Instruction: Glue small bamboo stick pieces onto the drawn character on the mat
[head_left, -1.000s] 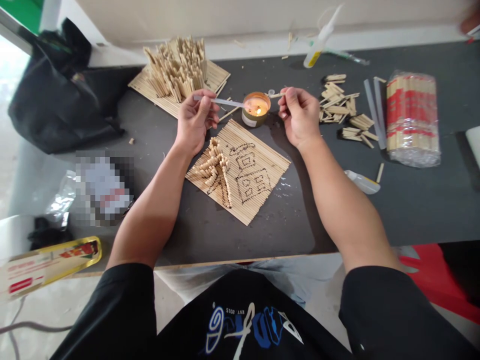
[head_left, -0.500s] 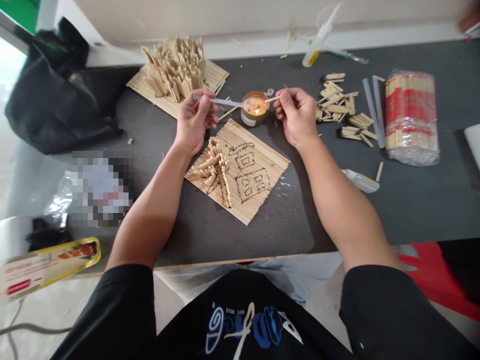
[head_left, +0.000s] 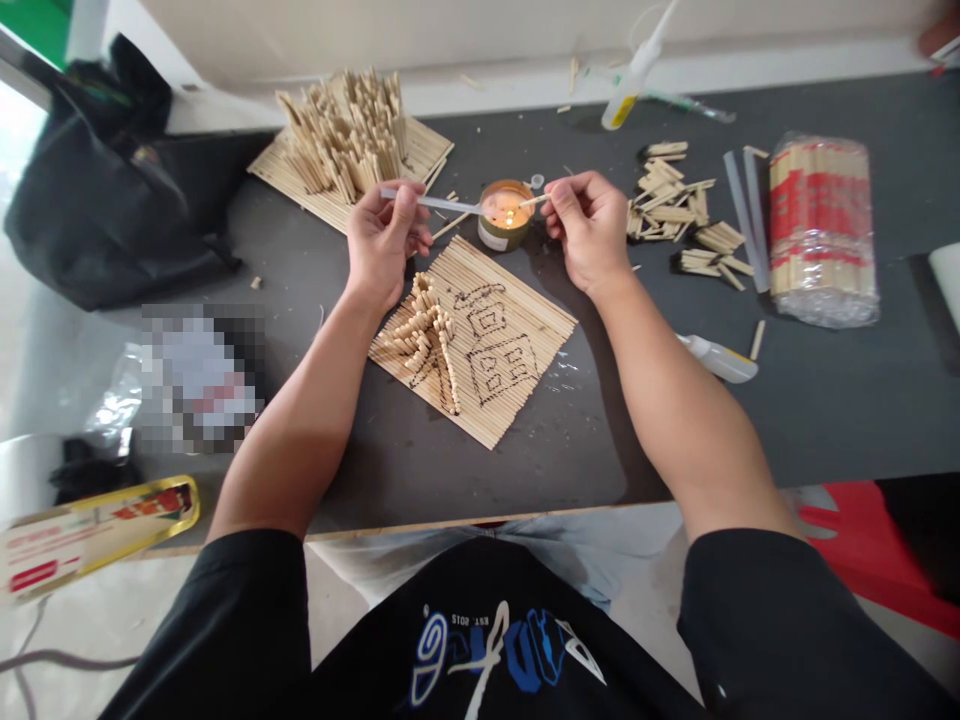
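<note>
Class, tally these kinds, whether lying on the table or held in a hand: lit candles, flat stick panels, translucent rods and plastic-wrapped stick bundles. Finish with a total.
Lit candles: 1
Flat stick panels: 2
Translucent rods: 3
Plastic-wrapped stick bundles: 1
Total: 7

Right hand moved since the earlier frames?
Yes. Judged against the standing candle, the right hand has shifted left, toward it; the wooden stick it pinches now reaches farther in over the candle.
</note>
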